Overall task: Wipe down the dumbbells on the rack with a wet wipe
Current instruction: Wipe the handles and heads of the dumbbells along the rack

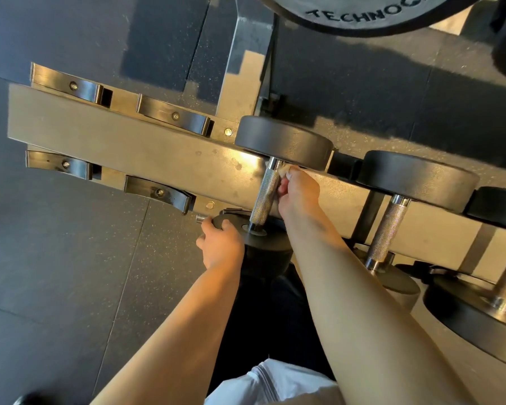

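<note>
Dark speckled rubber gym flooring (70,273) fills the background, and across it runs a long grey metal dumbbell rack (146,147) with curved black cradles, four of them vacant at the left. I look down on my two bare forearms reaching toward the nearest dumbbell with black round heads and a knurled steel handle (265,197), which lies across the rack at centre. My left hand (221,244) curls its fingers over the rim of the near head, gripping it. My right hand (297,194) pinches a small crumpled white wet wipe (285,171) against the far end of the handle, just below the far head. A second matching dumbbell (392,226) rests just to the right. A large black weight plate with partial lettering (362,16) sits at the far top.
</note>
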